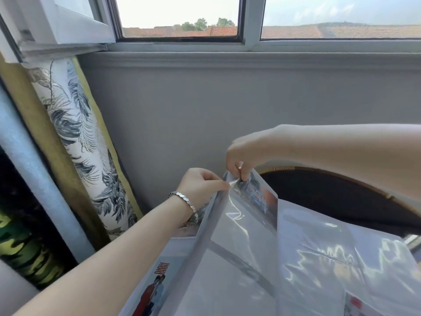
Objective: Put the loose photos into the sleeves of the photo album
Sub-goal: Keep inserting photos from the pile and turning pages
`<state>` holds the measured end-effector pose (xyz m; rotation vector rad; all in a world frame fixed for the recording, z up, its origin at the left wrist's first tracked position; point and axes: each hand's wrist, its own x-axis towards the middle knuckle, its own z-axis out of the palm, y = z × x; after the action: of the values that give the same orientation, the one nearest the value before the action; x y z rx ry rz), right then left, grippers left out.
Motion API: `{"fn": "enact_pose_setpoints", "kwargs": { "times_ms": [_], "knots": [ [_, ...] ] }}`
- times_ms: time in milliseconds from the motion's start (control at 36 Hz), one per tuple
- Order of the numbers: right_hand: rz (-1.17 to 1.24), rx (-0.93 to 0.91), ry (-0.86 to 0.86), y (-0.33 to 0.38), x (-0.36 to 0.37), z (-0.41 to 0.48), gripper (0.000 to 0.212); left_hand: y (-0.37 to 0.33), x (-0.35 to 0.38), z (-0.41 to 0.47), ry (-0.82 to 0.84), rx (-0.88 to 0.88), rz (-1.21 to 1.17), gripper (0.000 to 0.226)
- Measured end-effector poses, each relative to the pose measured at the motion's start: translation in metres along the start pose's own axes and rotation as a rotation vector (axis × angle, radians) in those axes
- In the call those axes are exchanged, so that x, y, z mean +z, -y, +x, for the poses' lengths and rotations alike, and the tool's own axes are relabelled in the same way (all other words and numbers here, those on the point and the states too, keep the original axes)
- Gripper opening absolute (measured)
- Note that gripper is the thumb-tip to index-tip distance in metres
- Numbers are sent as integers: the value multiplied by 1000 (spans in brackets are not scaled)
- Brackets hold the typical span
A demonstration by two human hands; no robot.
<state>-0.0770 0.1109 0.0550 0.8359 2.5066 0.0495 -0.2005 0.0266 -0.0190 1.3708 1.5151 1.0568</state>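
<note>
- Raised on edge above the open white photo album [319, 258]: one leaf of glossy clear plastic sleeves [232, 224], probably to turn the top pocket's mouth up toward the hands.
- Pinched at that leaf's upper corner by the left hand [201, 184], with thumb and forefinger closed together on the clear film and the other fingers curled in. Seemingly done to peel the film off the backing and keep the pocket open.
- Gripped from above by the right hand [243, 153]: the top edge of a colourful printed photo [257, 193]. Fingertips clamped on it, wrist bent downward, apparently for a straight push into the pocket.
- Already partly inside the top sleeve and visible through the film; depth impossible to tell under the glare.
- Lower pockets of the raised leaf: apparently empty, with nothing but white backing behind the film.
- On the left-hand page, below the left forearm: a print of figures in red and blue under red lettering [157, 288], sleeved by the look of it.
- Near the bottom right edge: a print with a red patch [355, 303]. Cannot tell whether sleeved or loose.
- Beneath the album: a dark round table with a woven rim [341, 195].
</note>
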Motion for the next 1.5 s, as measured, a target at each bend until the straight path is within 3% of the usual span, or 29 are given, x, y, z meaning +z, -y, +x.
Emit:
{"fn": "enact_pose_setpoints", "kwargs": {
  "times_ms": [278, 389, 444, 500, 611, 722, 833, 917, 1083, 1250, 1333, 1500],
  "knots": [
    [-63, 4, -99, 4, 12, 3, 17, 6, -3, -6, -41, 1, 38, 20],
    [-15, -26, -329, 5, 27, -4, 23, 15, -6, -5, -57, -7, 71, 21],
    [86, -10, -467, 11, 39, -21, 34, 23, -6, -6, -72, -17, 111, 23],
    [244, 75, -499, 20, 56, -43, 40, 34, -5, -7, -100, -37, 150, 26],
    [436, 324, -169, 37, 99, -93, 42, 53, 1, -12, -105, -85, 264, 26],
    [519, 511, 167, 48, 143, -142, 62, 66, 10, -17, -90, -117, 324, 27],
    [504, 614, 289, 59, 183, -169, 83, 70, 17, -20, -108, -129, 341, 23],
    [533, 665, 228, 66, 200, -179, 91, 72, 19, -20, -124, -136, 350, 20],
    [704, 707, 143, 70, 212, -181, 77, 73, 22, -21, -152, -142, 328, 18],
    [714, 614, 141, 54, 196, -181, 16, 71, 17, -28, -104, -225, 68, 7],
    [954, 525, 17, 36, 167, -178, 9, 69, 8, -36, -40, -279, 17, 15],
    [1603, 319, -658, 25, 99, -135, 9, 63, -2, -54, 100, -395, 8, 23]
  ]
}}
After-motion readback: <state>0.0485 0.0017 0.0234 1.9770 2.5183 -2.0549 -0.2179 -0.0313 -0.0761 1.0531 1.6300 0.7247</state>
